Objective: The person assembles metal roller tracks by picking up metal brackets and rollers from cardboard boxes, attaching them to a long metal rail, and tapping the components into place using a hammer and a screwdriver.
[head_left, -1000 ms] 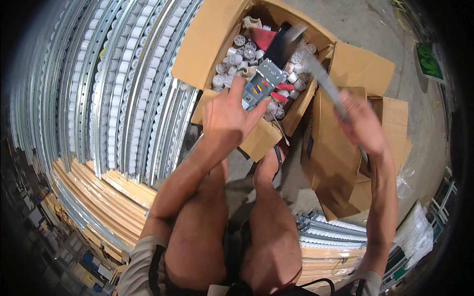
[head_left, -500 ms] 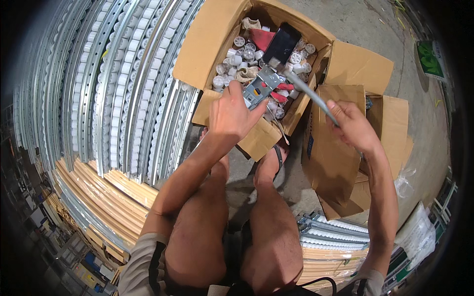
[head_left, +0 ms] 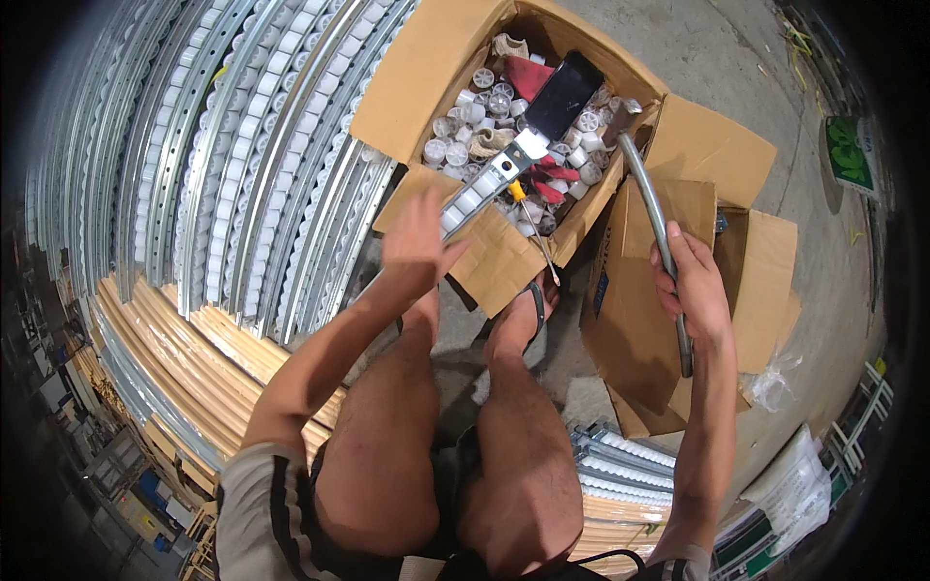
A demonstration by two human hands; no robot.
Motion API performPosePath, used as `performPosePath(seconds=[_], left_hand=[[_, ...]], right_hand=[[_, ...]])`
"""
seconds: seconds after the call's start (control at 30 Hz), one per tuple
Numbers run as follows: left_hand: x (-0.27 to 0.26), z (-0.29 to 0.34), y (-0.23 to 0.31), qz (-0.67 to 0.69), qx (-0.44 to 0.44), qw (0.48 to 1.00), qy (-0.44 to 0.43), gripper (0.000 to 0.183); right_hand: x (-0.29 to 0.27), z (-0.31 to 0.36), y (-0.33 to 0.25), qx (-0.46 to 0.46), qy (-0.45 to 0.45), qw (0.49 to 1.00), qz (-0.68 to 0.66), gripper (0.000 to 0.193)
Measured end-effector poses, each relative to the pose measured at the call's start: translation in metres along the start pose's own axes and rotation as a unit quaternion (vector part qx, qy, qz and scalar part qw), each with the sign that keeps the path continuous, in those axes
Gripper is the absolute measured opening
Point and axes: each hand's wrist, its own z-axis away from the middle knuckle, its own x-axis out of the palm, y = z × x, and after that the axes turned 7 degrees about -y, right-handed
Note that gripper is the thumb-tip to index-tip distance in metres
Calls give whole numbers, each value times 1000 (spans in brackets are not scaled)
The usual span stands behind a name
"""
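In my right hand (head_left: 693, 286) is a hammer (head_left: 649, 184) with a long metal handle. Its head is raised over the right rim of the open cardboard box (head_left: 426, 73). A metal track with white rollers (head_left: 470, 201) slants across the near side of the box, its far end close to a black phone (head_left: 564, 95). My left hand (head_left: 417, 240) is beside the track's near part, blurred, with thumb and fingers apart. Beside the track, a screwdriver (head_left: 517, 192) with a yellow handle points toward my foot.
White plastic rollers (head_left: 455, 152) and red-and-cream gloves (head_left: 528, 76) fill the box. Long roller tracks (head_left: 242, 145) are stacked at left, above tan lengths (head_left: 194, 358). A second cardboard box (head_left: 639, 320) stands at right, near more roller tracks (head_left: 625, 465).
The hammer has swung up and right, away from the track's end. My left hand has shifted left and nearer, off the metal end piece. The track now shows its rollers, and the screwdriver handle is uncovered.
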Motion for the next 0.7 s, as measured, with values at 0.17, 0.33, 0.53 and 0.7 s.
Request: performPosePath(seconds=[0.17, 0.33, 0.53, 0.7], left_hand=[[13, 129, -77, -49, -57, 997, 20, 86], [32, 151, -112, 1, -127, 992, -6, 69], [-8, 146, -118, 56, -158, 976, -136, 52], [-63, 147, -99, 123, -195, 962, -146, 44]], right_hand=[[-8, 18, 5, -7, 7, 999, -42, 47], [9, 20, 6, 2, -13, 998, -60, 45], [-14, 25, 0, -41, 50, 995, -81, 42], [-35, 27, -13, -70, 95, 989, -93, 44]])
